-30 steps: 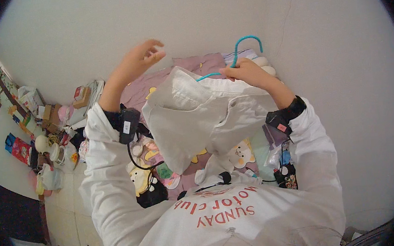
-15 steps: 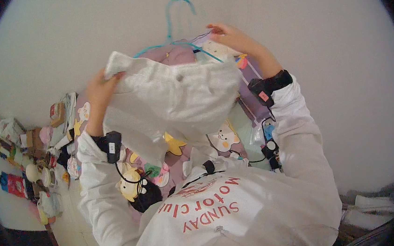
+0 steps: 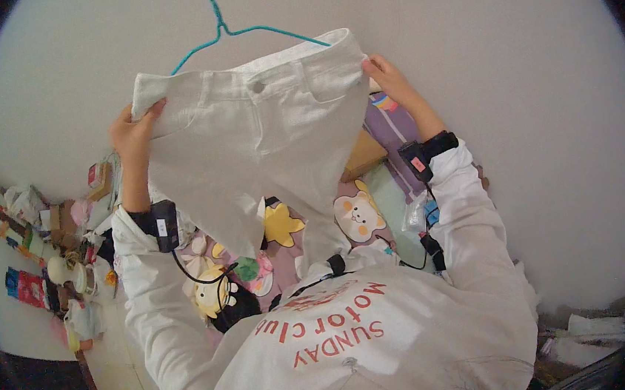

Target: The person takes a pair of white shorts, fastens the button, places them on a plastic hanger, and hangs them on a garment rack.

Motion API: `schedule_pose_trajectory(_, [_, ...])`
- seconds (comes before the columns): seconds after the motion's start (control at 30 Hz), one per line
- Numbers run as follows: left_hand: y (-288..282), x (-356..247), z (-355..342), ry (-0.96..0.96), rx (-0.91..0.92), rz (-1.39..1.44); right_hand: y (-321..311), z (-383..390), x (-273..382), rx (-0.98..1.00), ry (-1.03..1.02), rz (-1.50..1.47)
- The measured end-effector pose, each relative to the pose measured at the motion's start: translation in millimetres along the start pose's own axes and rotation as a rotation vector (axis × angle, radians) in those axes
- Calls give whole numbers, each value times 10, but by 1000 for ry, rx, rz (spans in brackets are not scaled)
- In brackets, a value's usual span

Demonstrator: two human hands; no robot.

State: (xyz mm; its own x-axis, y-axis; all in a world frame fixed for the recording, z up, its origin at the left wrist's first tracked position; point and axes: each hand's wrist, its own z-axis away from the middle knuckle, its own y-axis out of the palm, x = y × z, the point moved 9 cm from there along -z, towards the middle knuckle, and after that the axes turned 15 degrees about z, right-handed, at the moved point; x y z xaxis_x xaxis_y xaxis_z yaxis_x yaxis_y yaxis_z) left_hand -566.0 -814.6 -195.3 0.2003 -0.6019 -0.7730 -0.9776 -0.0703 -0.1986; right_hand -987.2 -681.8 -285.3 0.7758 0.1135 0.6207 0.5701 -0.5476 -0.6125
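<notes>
My left hand (image 3: 140, 123) pinches the left side of the waistband of white trousers (image 3: 227, 150), and my right hand (image 3: 385, 73) grips the right side, holding them stretched out upright in front of me. A metal button and pockets show on the front. A turquoise hanger (image 3: 222, 28) rises above the waistband, its lower corners hidden behind or inside the trousers and its hook reaching the top edge of view. My forearms carry strapped black devices with cables.
Below lies a bed (image 3: 353, 232) with a cartoon-patterned purple cover. Boxes, bags and other clutter (image 3: 62, 217) line the left side along a tiled floor (image 3: 119, 360). A pale wall (image 3: 545, 137) fills the right; more piled items (image 3: 585, 334) sit at lower right.
The trousers have been raised and spread out. My left hand has taken hold of the waistband. My right hand has left the hanger for the waistband, and the hanger stands higher.
</notes>
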Motion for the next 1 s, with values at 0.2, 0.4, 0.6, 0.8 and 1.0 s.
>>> schedule_pose_trajectory(0.2, [-28,-10,9,4,-10,14,-55,-58,-47,-63,18,-42])
schedule_pose_trajectory(0.4, [-94,66,8,-31,-13,14,57,-100,386,39,-64,118])
schedule_pose_trajectory(0.6, [-14,80,19,-66,60,85,168,-60,666,206,-137,16])
schedule_pose_trajectory(0.8, [43,151,71,-9,119,186,-12,-59,635,-22,8,112])
schedule_pose_trajectory(1.0, [-89,407,106,-57,174,198,-428,15,817,-216,-26,152])
